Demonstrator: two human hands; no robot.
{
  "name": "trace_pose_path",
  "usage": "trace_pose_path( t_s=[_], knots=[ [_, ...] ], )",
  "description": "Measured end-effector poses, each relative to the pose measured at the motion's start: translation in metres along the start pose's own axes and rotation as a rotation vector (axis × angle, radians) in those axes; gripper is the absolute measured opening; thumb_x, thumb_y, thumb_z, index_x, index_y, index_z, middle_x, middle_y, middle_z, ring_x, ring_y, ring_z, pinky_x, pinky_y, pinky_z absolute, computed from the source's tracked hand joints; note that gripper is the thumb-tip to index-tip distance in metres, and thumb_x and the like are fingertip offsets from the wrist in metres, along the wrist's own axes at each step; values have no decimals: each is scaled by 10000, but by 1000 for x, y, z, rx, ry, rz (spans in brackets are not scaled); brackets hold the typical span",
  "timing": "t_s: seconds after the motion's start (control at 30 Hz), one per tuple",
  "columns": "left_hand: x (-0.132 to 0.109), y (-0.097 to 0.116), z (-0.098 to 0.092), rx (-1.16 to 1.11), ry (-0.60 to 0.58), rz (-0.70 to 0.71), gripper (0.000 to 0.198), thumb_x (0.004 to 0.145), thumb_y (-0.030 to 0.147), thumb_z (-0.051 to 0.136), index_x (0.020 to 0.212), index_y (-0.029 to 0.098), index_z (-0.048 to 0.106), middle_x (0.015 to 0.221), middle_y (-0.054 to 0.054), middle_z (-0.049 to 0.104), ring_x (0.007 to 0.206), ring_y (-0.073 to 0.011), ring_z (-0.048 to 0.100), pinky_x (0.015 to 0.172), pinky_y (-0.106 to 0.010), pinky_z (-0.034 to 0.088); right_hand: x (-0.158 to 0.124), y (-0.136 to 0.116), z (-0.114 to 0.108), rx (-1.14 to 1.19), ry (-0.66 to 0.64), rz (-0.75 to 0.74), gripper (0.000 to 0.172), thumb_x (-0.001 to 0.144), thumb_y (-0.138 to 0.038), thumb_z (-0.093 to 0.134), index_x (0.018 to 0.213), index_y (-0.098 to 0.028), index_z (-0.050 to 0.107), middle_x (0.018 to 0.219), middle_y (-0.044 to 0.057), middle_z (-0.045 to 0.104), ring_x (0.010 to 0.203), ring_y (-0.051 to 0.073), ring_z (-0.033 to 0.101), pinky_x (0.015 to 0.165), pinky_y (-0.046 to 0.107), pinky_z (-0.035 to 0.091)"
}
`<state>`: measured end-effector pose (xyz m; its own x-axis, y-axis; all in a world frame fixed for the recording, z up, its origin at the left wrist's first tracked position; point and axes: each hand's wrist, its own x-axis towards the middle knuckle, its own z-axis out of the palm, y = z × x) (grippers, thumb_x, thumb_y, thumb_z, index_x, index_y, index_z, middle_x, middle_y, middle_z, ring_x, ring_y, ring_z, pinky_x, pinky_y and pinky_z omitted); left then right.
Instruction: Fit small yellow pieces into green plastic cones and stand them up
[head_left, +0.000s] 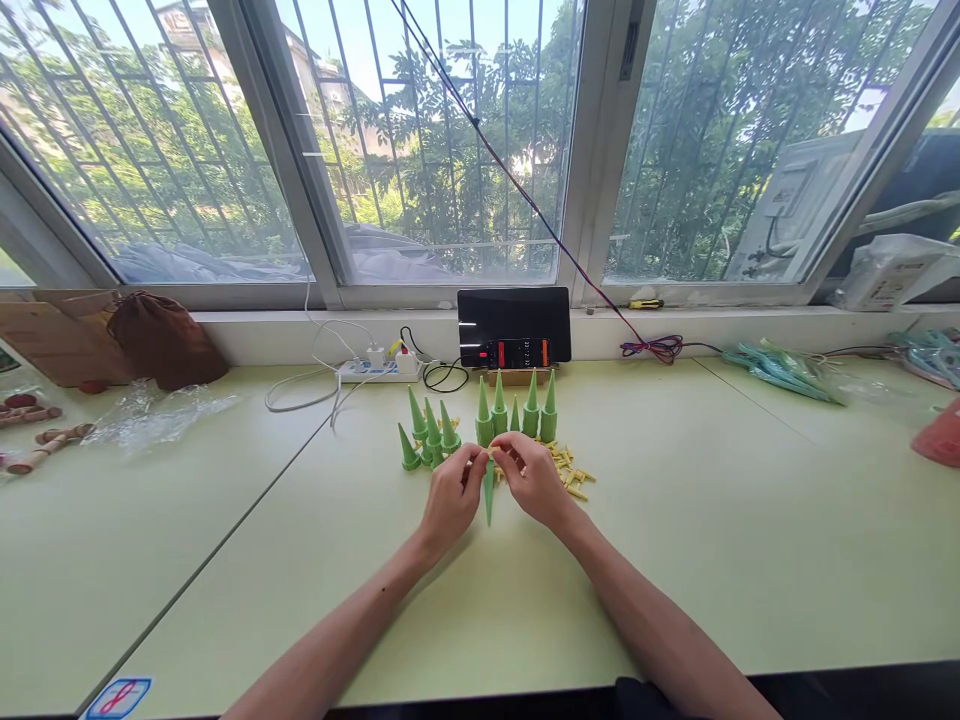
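A slim green plastic cone (489, 495) hangs point down between my two hands, its wide end at my fingertips. My left hand (453, 492) is closed, thumb and fingers pinching the cone near its top. A small yellow piece (493, 452) shows at that wide end, pinched in the closed fingers of my right hand (536, 482). Just beyond my fingers, several green cones with ribbed bases (530, 408) stand upright in a row. Another upright group of green cones (433, 432) is to the left. Loose yellow pieces (570, 470) lie scattered beside my right hand, which partly hides them.
A dark tablet (514, 305) leans at the sill, a phone (523, 353) in front of it. Left of these lie a power strip (379, 370) with cables and a brown bag (166, 340). Blue-green plastic packets (784, 370) lie on the pale green table (712, 540) at right.
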<state>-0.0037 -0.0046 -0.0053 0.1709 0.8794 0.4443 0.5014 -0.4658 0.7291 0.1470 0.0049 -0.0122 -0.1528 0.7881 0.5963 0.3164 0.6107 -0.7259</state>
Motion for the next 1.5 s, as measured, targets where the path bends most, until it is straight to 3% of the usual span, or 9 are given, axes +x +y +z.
trace_pose_path(
  t_s=[0.87, 1.13, 1.3, 1.5],
  knots=[
    [0, -2, 1, 21, 9, 13, 303, 965, 403, 395, 825, 184, 552, 537, 44, 505, 464, -101, 460, 509, -215, 365, 1, -5, -1, 47, 20, 12, 196, 956, -315, 455, 921, -182, 594, 786, 31, 619, 657, 138, 544, 594, 243, 431],
    [0, 0, 0, 54, 42, 47, 312, 959, 392, 398, 774, 181, 532, 638, 20, 532, 526, -99, 440, 529, -213, 349, 2, -5, -4, 9, 134, 61, 241, 961, -352, 441, 842, -185, 569, 683, 5, 543, 576, 127, 467, 548, 237, 392],
    [0, -2, 2, 47, -24, 29, 217, 930, 394, 458, 927, 191, 534, 663, 46, 531, 486, -85, 404, 535, -215, 341, 2, -4, -4, -6, 211, 86, 280, 960, -375, 445, 790, -184, 560, 644, -7, 513, 550, 120, 440, 522, 233, 365],
    [-2, -8, 5, 149, -114, -10, 297, 901, 389, 480, 1137, 209, 493, 619, 62, 478, 527, -125, 466, 543, -229, 347, 2, -3, -4, -11, 216, 81, 289, 958, -374, 445, 775, -186, 565, 646, -1, 519, 554, 124, 446, 521, 234, 368]
  ],
)
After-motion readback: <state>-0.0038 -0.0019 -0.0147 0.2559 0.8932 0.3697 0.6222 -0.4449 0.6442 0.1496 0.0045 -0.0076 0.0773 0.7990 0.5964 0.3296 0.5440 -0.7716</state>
